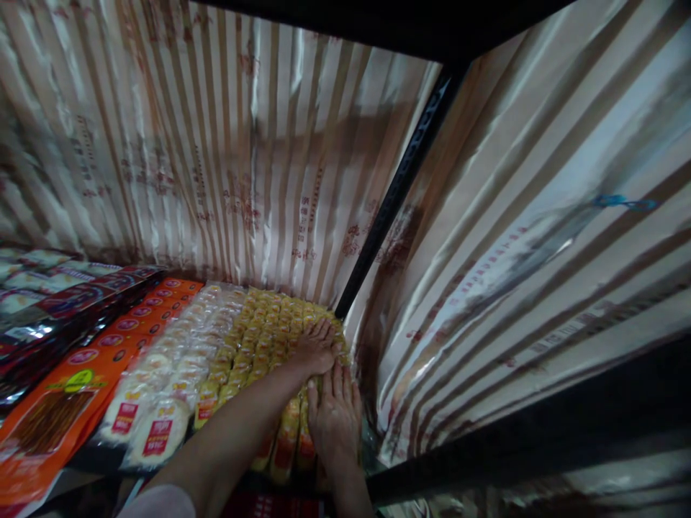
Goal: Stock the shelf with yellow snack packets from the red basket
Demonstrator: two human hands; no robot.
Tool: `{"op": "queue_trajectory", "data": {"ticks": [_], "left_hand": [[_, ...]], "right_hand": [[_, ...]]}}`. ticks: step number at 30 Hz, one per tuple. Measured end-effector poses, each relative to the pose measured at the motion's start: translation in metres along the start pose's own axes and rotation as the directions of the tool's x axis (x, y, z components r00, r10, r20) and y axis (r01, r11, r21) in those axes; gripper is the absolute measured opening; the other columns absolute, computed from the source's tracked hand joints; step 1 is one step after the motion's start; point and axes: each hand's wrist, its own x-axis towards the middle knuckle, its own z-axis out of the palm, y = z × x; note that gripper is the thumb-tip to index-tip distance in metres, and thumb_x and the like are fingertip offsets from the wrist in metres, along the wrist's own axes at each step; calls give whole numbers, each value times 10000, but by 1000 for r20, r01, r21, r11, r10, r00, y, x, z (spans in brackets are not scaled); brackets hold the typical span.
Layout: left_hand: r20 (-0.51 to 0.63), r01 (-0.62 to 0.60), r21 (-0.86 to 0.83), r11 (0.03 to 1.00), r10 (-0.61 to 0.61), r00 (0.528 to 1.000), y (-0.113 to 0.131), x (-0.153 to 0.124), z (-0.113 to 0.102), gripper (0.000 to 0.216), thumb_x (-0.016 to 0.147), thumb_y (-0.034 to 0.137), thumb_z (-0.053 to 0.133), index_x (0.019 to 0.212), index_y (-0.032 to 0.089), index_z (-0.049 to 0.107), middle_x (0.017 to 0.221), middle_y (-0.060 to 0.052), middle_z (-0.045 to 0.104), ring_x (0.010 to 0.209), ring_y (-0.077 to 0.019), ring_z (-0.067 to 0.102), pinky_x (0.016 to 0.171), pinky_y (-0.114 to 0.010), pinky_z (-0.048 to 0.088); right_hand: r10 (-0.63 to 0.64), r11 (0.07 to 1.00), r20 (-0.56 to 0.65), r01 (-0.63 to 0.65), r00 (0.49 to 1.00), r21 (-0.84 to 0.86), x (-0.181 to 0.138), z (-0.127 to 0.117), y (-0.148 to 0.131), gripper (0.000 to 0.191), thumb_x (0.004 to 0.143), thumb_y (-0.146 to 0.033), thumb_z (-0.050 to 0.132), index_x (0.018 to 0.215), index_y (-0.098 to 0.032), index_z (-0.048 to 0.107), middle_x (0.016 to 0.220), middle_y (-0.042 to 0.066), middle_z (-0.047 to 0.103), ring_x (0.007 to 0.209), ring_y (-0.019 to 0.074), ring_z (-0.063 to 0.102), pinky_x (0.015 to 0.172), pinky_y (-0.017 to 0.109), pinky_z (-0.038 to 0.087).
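Head view looks down into a shelf corner, where both hands rest on rows of yellow snack packets (259, 338). The left hand (316, 349) reaches in from the lower left, its fingers spread and laid flat on the far end of the rightmost row, as if it keeps the packets from tipping over. The right hand (335, 417) lies just behind it, nearer to the camera, fingers open and pointing forward, pressing down on the same row; neither hand seems to pinch or lift anything.

These packets stand on edge, packed tightly one behind another, so each row holds itself up and shows its top edge. Just left of them are rows of pale round cakes in clear packets with red labels (162, 388), then orange flat packets (80, 374) lying overlapped, and dark red ones (70, 302) further left. A black upright post (399, 187) marks the corner, and striped shiny paper (216, 144) lines the walls behind and at the right.
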Motion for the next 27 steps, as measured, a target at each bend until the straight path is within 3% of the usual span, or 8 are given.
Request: {"op": "queue_trajectory", "data": {"ticks": [7, 11, 17, 22, 27], "left_hand": [[-49, 33, -12, 999, -33, 998, -2, 12, -9, 604, 907, 444, 109, 1387, 119, 276, 1477, -87, 204, 1372, -237, 79, 1101, -490, 66], [-1, 58, 21, 998, -58, 998, -6, 20, -8, 601, 907, 441, 98, 1394, 130, 262, 1482, -73, 192, 1374, -234, 52, 1104, -482, 62], [-5, 51, 44, 998, -51, 999, -13, 25, 7, 603, 905, 439, 92, 1392, 128, 267, 1491, -62, 155, 1376, -214, 30, 1113, -439, 43], [13, 48, 48, 998, -49, 999, -13, 27, 2, 583, 911, 435, 94, 1394, 156, 260, 1484, -59, 187, 1373, -206, 76, 1106, -452, 80], [-106, 63, 117, 991, -51, 993, -27, 22, -4, 559, 919, 423, 140, 1380, 149, 297, 1471, -77, 224, 1366, -213, 127, 1105, -459, 83]], "right_hand": [[-35, 998, -71, 31, 997, -62, 0, 5, 4, 537, 855, -404, 341, 1286, -112, 474, 1340, 142, 439, 1257, 310, 370, 1032, 469, 243], [-78, 991, -114, 64, 990, -121, -1, 3, 3, 505, 860, -377, 368, 1268, -106, 491, 1316, 146, 468, 1229, 299, 408, 1009, 456, 276], [-86, 986, -75, 74, 993, -151, 0, -4, 0, 503, 853, -355, 380, 1267, -92, 490, 1304, 156, 478, 1218, 301, 422, 1001, 451, 283], [-96, 985, -63, 86, 993, -151, -1, -7, 1, 511, 851, -363, 383, 1277, -97, 479, 1316, 143, 467, 1216, 301, 424, 1003, 445, 280], [-88, 987, -68, 78, 994, -140, 0, -3, 1, 510, 849, -380, 377, 1267, -112, 493, 1319, 142, 465, 1236, 296, 401, 1007, 451, 274]]}}
